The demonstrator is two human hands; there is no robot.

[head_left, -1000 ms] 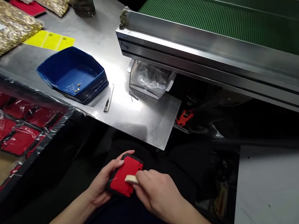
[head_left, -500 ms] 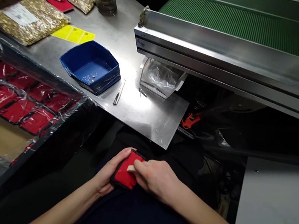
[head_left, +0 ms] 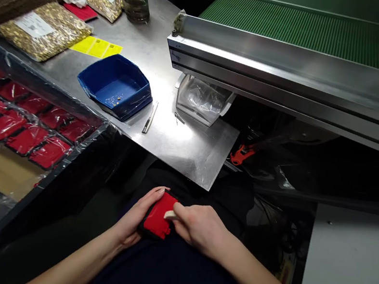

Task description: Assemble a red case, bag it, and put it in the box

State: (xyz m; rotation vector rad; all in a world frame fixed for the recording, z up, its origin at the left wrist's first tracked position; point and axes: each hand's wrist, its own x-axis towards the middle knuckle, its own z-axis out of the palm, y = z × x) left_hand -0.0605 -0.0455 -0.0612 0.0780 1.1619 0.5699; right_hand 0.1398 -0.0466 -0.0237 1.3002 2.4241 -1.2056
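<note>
The left hand [head_left: 137, 215] grips a red, black-edged piece [head_left: 159, 216], nearer than the table edge [head_left: 171, 160]; the right hand [head_left: 198, 228] pinches a pale tool [head_left: 170, 215] over its face. Apart, at left, stands a dark crate [head_left: 68, 172].

A red-and-black piece [head_left: 157, 217] is held in the left hand [head_left: 135, 218], and a pale stick [head_left: 170, 215] is gripped in the right hand [head_left: 199, 227] over the piece. On the metal counter [head_left: 192, 147], a slim cutter [head_left: 150, 117] is laid beside a blue bin [head_left: 102, 82] holding a few bits [head_left: 118, 98].
</note>
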